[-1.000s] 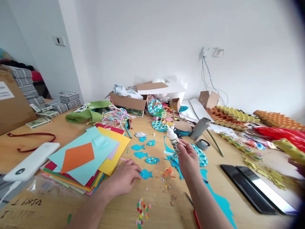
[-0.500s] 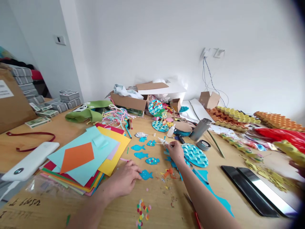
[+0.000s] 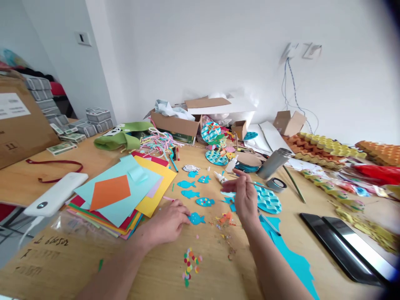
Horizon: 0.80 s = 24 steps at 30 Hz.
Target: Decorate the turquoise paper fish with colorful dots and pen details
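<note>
My left hand (image 3: pixel 171 220) rests on the table, fingers bent and fingertips at the head end of a blue paper fish (image 3: pixel 197 218). Raised above the table to the right, my right hand (image 3: pixel 245 196) has a thin pale stick (image 3: pixel 262 185) between its fingers. Several more blue paper fish (image 3: pixel 190 194) lie in the middle, one of them with coloured dots (image 3: pixel 205 202). Just beyond my right hand are a small white bottle with a pointed tip (image 3: pixel 220 177) and a white squeeze bottle (image 3: pixel 231 164). Colourful paper dots (image 3: pixel 189 264) are scattered nearer to me.
Coloured paper sheets (image 3: pixel 146 183) and a white power bank (image 3: pixel 56 193) lie left. On the right are a wavy blue disc (image 3: pixel 268 199), grey tape (image 3: pixel 276 184), a metal flask (image 3: pixel 275 163), blue paper scraps (image 3: pixel 289 254) and black tablet-like slabs (image 3: pixel 334 246). Boxes (image 3: pixel 175 123) stand behind.
My right hand has lifted and turned near the small white bottle, and the stick now points the other way. My left hand stays at the fish. The whole view has shifted slightly.
</note>
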Each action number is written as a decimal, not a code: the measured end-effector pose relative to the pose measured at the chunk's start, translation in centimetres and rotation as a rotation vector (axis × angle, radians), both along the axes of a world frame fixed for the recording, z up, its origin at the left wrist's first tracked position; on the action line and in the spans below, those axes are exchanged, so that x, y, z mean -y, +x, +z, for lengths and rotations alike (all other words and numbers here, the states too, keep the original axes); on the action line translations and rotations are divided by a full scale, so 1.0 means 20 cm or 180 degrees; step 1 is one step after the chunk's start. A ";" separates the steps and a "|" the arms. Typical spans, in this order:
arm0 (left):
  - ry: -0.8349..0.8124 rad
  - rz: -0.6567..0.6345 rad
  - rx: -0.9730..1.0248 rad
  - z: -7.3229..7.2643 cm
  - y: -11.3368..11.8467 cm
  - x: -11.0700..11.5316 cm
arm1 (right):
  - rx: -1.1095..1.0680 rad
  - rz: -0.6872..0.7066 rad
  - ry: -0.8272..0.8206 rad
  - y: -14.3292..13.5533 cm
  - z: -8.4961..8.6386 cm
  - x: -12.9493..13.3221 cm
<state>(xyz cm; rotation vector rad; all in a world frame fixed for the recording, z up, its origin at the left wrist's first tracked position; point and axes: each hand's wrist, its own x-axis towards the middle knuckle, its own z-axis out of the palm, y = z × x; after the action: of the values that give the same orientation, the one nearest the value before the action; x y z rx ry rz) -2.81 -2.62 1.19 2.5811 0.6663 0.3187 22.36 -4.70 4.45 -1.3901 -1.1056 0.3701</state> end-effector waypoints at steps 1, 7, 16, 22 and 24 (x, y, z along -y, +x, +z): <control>0.0000 -0.0017 -0.0009 0.00 0.00 0.00 | -0.0265 0.0141 0.0083 -0.05 0.00 0.03; 0.0056 -0.0002 0.0029 0.02 0.01 0.01 | -0.0301 0.0587 -0.0225 -0.25 -0.11 0.13; 0.0063 -0.0021 0.0007 0.03 0.01 0.01 | -0.0298 0.0593 -0.0617 -0.25 -0.21 0.12; 0.0101 -0.0069 -0.0021 0.01 0.01 0.01 | 0.0431 0.0785 -0.0432 -0.26 -0.23 0.13; 0.0119 -0.0066 -0.0033 0.01 0.01 0.00 | 0.0733 0.0818 -0.0284 -0.27 -0.24 0.13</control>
<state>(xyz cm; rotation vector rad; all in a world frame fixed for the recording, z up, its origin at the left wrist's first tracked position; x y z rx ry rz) -2.71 -2.71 1.36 2.6251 0.6428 0.3143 17.04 -7.33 -0.36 -1.3965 -1.4798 0.4565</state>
